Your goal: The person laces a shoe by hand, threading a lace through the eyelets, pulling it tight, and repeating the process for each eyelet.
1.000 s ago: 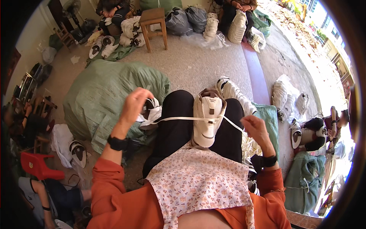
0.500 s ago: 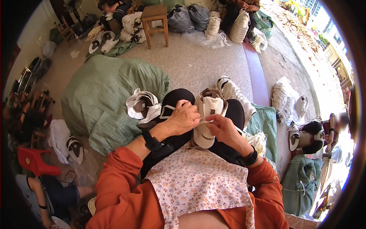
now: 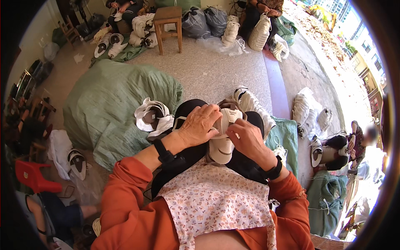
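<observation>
1. So the off-white sneaker is the landmark here: it's wedged between the knees of the black trousers, toe toward the floral apron.
2. Left hand is on the sneaker's left side. Its grip looks narrow, thumb and fingertips pinching a bit of white shoelace.
3. Right hand is over the sneaker's right side, fingers curled in close. Can't tell if that grip has any lace in it, tbh.
4. Left of the sneaker there's a loose white shoe, next to a big green sack.
5. Just right of it and beyond, a row of white shoes.
6. Way beyond it, a wooden stool.
</observation>
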Tool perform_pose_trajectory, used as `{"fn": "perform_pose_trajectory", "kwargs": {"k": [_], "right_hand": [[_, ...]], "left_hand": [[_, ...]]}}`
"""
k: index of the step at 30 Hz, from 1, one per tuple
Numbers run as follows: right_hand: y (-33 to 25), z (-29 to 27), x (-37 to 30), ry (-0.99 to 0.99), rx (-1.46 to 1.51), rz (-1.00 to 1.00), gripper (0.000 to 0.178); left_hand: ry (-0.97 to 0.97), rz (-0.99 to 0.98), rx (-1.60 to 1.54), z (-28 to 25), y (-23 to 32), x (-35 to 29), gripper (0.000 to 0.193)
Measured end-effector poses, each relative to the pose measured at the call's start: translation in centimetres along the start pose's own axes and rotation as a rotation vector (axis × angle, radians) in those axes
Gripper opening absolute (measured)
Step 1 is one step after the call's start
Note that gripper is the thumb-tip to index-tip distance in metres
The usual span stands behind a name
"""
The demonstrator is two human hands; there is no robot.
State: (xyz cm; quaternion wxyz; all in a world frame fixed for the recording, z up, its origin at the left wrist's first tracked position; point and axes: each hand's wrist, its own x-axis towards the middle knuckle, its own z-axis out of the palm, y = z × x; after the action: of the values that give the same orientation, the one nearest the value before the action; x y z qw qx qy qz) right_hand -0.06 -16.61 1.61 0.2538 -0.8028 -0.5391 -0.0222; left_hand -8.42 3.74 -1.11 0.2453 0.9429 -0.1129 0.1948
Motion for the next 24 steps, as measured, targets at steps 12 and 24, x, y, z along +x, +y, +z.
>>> {"fn": "perform_pose_trajectory", "kwargs": {"k": [12, 24], "right_hand": [[2.2, 1.3, 3.2, -0.164, 0.311, -0.017, 0.012], [9.0, -2.6, 4.1, 0.314, 0.247, 0.26, 0.006]], "left_hand": [[-0.349, 0.128, -0.353, 0.3, -3.2, 2.7, 0.033], [-0.348, 0.085, -0.456, 0.5, -2.3, 2.1, 0.029]]}}
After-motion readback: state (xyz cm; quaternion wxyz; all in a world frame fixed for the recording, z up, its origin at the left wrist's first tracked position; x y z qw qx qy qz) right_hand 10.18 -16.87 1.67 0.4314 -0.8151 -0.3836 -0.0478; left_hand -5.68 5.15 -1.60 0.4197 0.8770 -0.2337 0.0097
